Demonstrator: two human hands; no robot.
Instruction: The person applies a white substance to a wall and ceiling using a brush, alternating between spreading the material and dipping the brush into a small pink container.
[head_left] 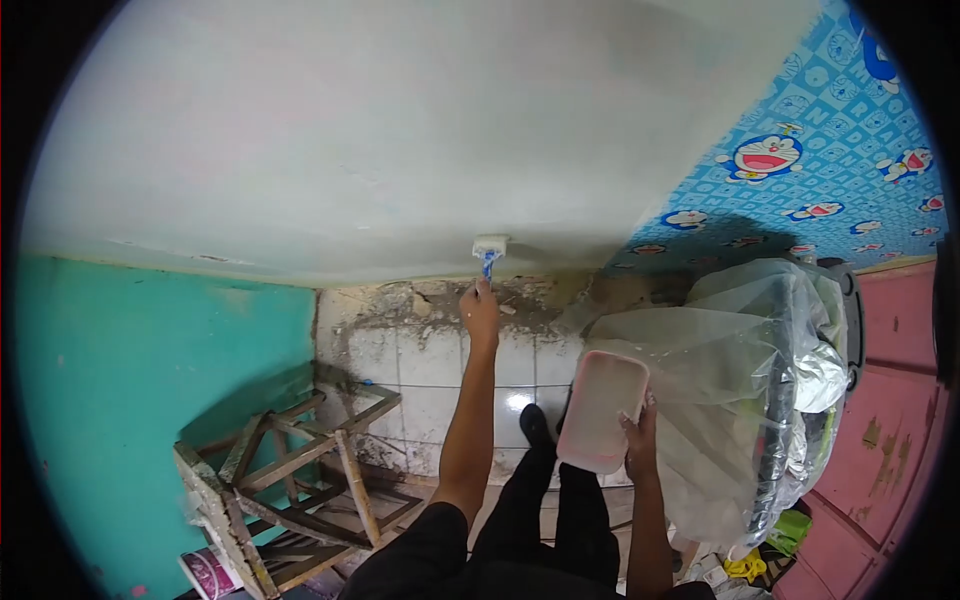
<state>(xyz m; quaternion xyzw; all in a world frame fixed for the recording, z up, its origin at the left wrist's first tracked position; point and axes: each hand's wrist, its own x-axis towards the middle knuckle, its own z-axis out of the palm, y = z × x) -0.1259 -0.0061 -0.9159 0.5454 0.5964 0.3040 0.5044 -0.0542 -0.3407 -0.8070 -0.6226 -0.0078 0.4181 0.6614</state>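
My left hand (pixel 481 308) is closed around the blue-and-white handle of a paintbrush (pixel 489 247). The brush's wide white head lies against the lower part of the whitish wall (pixel 340 130). Off to the right and lower, my right hand (pixel 640 437) grips the side of a shallow plastic container (pixel 603 410) with a pinkish rim. Its inside looks pale, and I cannot make out how much it holds. My feet and dark trousers show between the two arms.
A worn wooden frame (pixel 300 470) stands at left by the green wall (pixel 170 380). On the right, clear plastic sheeting (pixel 700 400) covers a bulky thing beside a pink cabinet (pixel 890 400). Cartoon wallpaper (pixel 800 180) covers the right wall. Tiles (pixel 430 370) are dirty near the wall's foot.
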